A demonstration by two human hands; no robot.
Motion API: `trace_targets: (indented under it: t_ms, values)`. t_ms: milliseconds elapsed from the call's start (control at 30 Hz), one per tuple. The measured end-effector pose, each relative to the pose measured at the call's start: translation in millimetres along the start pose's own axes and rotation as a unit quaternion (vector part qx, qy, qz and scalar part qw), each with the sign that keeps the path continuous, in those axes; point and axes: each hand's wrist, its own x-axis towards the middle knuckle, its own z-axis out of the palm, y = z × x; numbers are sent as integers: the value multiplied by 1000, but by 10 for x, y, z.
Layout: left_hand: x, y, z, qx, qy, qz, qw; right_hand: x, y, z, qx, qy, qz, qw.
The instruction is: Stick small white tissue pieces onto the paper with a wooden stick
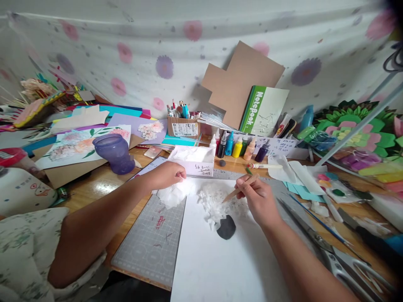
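Note:
My left hand (168, 175) is closed in a pinch at the top of a loose pile of white tissue paper (171, 195) on the cutting mat's edge; glare blurs the fingertips. A flat, pointed wooden stick (234, 193) is gripped in my right hand (256, 197), its tip down at a cluster of ruffled white paper pieces (210, 203). That cluster sits on a white sheet (214, 260). Just below it, partly overlapped by paper, lies a dark, roundish patch (226, 227).
A grey cutting mat (147, 243) lies under the sheet. Behind are a white box (192, 161) and several paint bottles (237, 147). Large scissors (327, 247) and a paintbrush (324, 222) lie to the right. A purple vase (112, 153) stands left, beside a flower picture (75, 147).

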Motion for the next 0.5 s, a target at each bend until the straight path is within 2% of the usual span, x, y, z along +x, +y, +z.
trace_targets:
  t_ms: [233,367,500]
  values:
    - [-76,50,-211,-31,16,-23,999,-5,-15,14,26,-38,17,999]
    - [-121,64,-209,-58,-31,-27,997,3,-22,10,34,-44,23,998]
    - [-211,-6,-148,-52,-85,-38,994,5,-28,4,34,-49,24,998]
